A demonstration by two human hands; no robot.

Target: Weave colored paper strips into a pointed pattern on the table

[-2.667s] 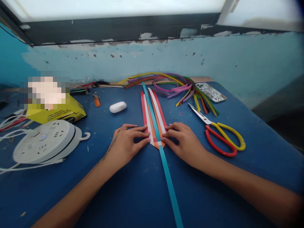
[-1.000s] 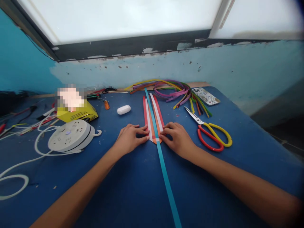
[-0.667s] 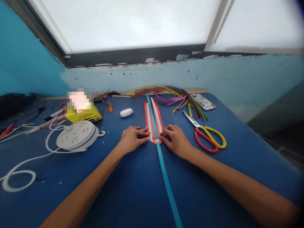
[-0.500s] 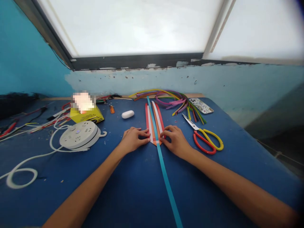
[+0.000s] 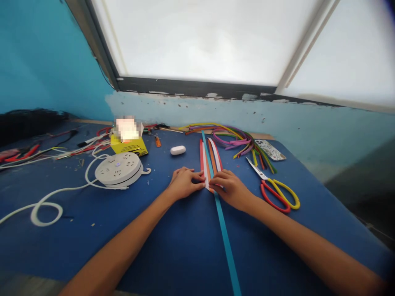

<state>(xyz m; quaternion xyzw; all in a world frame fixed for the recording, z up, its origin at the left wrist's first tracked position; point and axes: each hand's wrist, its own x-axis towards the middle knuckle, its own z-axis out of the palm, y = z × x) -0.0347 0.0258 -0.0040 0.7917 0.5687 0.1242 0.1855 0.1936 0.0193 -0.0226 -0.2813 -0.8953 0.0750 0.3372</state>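
A teal strip (image 5: 225, 238) trails from the bottom edge; mid-frame, the left hand (image 5: 182, 184) and right hand (image 5: 233, 192), just apart, touch both sides of the red-white-orange strips (image 5: 216, 155), apparently to keep them aligned, though pinched or merely pressed I cannot tell; scissors (image 5: 264, 178) lie handily near, right of centre, coiled strips (image 5: 242, 142) farther up, seemingly out of the way
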